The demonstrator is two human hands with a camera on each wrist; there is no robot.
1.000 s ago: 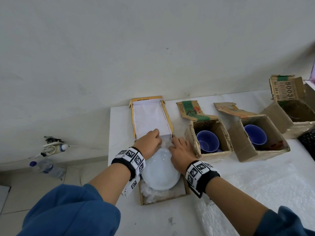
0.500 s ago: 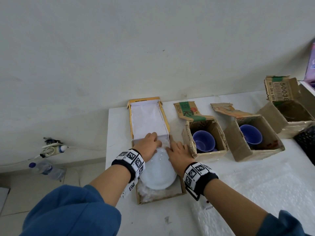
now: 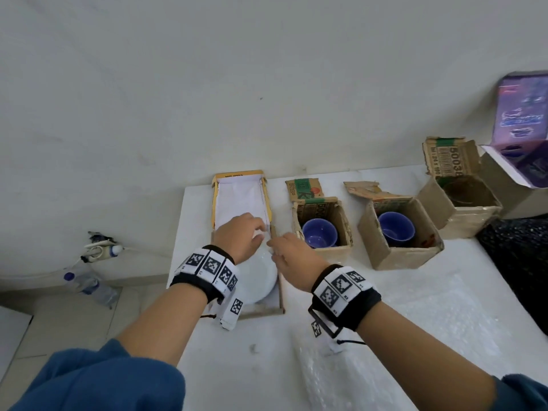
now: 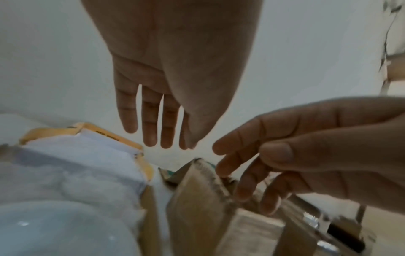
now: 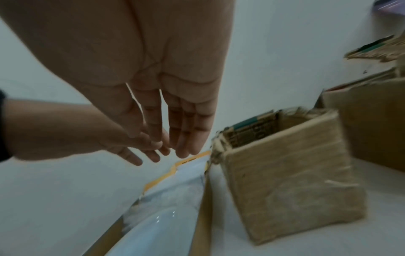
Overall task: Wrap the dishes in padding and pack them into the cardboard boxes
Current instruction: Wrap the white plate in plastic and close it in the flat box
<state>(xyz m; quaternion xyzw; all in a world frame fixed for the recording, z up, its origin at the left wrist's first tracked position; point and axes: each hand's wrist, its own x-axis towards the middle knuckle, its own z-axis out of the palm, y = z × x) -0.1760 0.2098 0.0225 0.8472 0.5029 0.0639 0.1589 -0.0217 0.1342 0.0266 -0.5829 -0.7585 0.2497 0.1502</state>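
The white plate (image 3: 261, 277) lies on padding inside the flat box (image 3: 275, 304) at lower centre of the head view. Our left hand (image 3: 237, 241) and right hand (image 3: 292, 258) hover above it, fingers loose, holding nothing. We should fold the lid (image 3: 240, 203) down squarely, without pressing the plate.

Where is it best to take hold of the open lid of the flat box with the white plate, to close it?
Probably the far free edge of the yellow-edged cardboard lid: it lies flat, hinged beside the round white plate. Reach over from above with both hands, then fold it toward you.
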